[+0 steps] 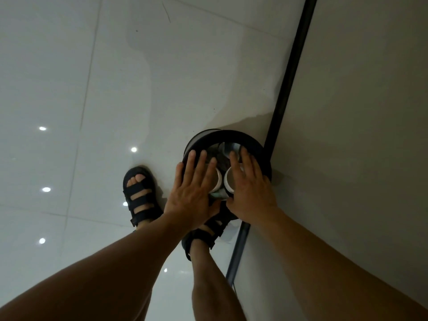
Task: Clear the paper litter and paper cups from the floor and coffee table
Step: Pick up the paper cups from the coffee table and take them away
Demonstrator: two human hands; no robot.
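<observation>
A round black bin stands on the floor against the wall. Two white paper cups lie in its mouth, one on the left and one on the right, with crumpled paper below them. My left hand lies flat over the bin's left side, fingers straight, covering most of the left cup. My right hand lies flat over the right side, fingers straight on top of the right cup. Neither hand curls round anything.
The floor is glossy white tile reflecting ceiling lights. A grey wall with a black skirting strip runs along the right. My feet in black sandals stand close to the bin, the left foot beside it, the right foot below my hands.
</observation>
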